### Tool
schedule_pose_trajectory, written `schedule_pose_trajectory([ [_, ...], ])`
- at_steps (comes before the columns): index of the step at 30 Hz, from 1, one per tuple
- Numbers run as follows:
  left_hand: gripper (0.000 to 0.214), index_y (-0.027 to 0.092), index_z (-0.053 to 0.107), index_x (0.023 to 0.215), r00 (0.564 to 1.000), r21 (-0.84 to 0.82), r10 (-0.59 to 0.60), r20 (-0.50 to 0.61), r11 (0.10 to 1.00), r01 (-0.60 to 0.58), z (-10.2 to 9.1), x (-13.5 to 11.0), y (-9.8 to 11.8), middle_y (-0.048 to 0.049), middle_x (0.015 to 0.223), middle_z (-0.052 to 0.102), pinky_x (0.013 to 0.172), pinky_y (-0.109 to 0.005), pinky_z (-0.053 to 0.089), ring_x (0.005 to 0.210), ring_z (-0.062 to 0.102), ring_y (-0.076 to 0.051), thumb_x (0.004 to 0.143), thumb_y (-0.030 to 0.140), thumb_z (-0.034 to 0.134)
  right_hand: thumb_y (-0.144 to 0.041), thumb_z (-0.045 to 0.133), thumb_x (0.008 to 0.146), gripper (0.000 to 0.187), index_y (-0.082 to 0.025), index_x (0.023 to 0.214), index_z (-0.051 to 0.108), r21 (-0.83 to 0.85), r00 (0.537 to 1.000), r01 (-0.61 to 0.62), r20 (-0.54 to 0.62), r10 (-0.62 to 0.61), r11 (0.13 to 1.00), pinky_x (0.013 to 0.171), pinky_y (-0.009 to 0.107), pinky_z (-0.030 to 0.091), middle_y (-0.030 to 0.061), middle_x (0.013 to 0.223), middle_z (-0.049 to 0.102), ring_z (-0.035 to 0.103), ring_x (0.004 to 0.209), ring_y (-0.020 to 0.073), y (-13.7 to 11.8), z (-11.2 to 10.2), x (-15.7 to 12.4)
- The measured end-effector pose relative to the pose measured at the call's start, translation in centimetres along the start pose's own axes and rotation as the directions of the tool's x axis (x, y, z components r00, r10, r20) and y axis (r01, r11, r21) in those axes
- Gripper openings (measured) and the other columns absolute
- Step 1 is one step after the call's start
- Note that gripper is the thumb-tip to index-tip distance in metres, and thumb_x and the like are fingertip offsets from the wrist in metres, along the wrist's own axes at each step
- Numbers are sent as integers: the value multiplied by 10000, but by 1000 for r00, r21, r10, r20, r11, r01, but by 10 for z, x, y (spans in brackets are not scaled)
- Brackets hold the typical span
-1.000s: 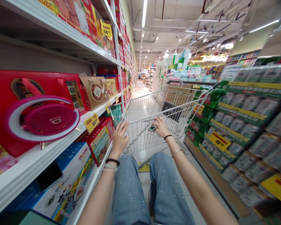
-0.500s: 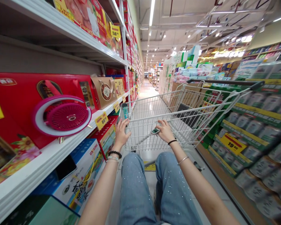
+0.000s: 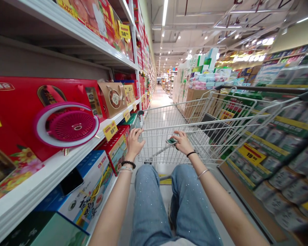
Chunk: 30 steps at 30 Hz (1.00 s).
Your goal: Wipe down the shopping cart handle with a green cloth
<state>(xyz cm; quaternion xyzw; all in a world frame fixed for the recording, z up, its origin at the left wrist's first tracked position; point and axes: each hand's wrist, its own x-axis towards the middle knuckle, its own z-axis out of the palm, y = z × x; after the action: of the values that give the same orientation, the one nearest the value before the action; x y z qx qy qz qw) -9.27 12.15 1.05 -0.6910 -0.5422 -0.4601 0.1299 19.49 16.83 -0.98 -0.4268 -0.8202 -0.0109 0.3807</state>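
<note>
A wire shopping cart [image 3: 195, 119] stands in the aisle in front of me. My left hand [image 3: 135, 143] is closed around the left end of the cart's handle bar. My right hand [image 3: 182, 141] grips the same bar near its middle, next to a small green and white tag on the bar. A dark flat item lies inside the cart basket. My legs in blue jeans [image 3: 169, 201] show below the arms.
White shelves on the left carry red gift boxes [image 3: 41, 99], a pink round fan [image 3: 68, 124], blue boxes [image 3: 87, 191] and yellow price tags. Stacked shrink-wrapped can packs [image 3: 279, 147] line the right side. The tiled aisle floor [image 3: 160, 97] runs ahead between displays.
The view has shifted along the aisle; the left shelves and fan slid a little rightwards, and the cart swung so its far end reaches further right. Both hands stayed on the handle.
</note>
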Motion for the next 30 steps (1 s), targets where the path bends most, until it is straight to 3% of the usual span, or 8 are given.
schedule_pose_trajectory([
  [6,520,216,619,1240,1000,-21,-19,1,1000,19,2,3,-1,-71,1254,598,1176,-458,335,1285,455,-246,731,147,537,20,467,653,502,-214,1017,722,43,1000,13,-14,-12,999,1145,561,328,99,1391,539,344,1407,292,-6,-3,-9],
  [11,536,240,633,1219,999,-86,-46,13,995,47,2,4,-3,-60,1252,607,1166,-484,348,1284,462,-249,710,125,514,33,379,696,708,-252,1303,607,173,978,146,-176,-115,974,1186,513,332,62,1470,515,345,1458,223,-46,-4,-23],
  [14,539,241,633,1226,998,-121,-56,26,991,59,2,3,-4,-55,1270,612,1180,-499,327,1302,451,-249,720,128,487,5,361,812,673,-286,1392,539,68,941,223,-276,-197,972,1209,494,308,32,1491,503,299,1483,209,-75,9,-13],
  [16,560,238,617,1256,998,-124,-54,43,991,59,2,1,-3,-52,1318,598,1192,-507,309,1346,417,-249,728,130,469,-15,353,870,621,-288,1394,542,-19,934,230,-277,-226,973,1219,493,289,28,1480,518,302,1482,212,-86,26,1],
  [20,624,218,578,1318,995,-98,-68,66,992,74,1,-4,0,-53,1407,554,1201,-518,295,1415,346,-260,712,118,467,-59,374,936,505,-263,1342,595,-57,947,253,-192,-259,966,1212,508,304,60,1405,594,447,1397,223,-88,71,20],
  [23,636,219,579,1315,995,-103,-76,63,991,83,-2,-6,3,-50,1391,574,1196,-529,305,1409,357,-263,698,109,472,-91,388,959,464,-269,1328,606,-38,952,242,-183,-245,969,1209,522,306,66,1372,620,489,1356,224,-85,89,20],
  [30,619,215,588,1299,996,-93,-82,22,992,84,0,-7,7,-43,1375,585,1199,-526,306,1402,374,-266,699,107,487,-113,394,969,463,-307,1340,593,-82,944,206,-244,-220,975,1221,498,265,47,1382,606,479,1349,223,-83,75,20],
])
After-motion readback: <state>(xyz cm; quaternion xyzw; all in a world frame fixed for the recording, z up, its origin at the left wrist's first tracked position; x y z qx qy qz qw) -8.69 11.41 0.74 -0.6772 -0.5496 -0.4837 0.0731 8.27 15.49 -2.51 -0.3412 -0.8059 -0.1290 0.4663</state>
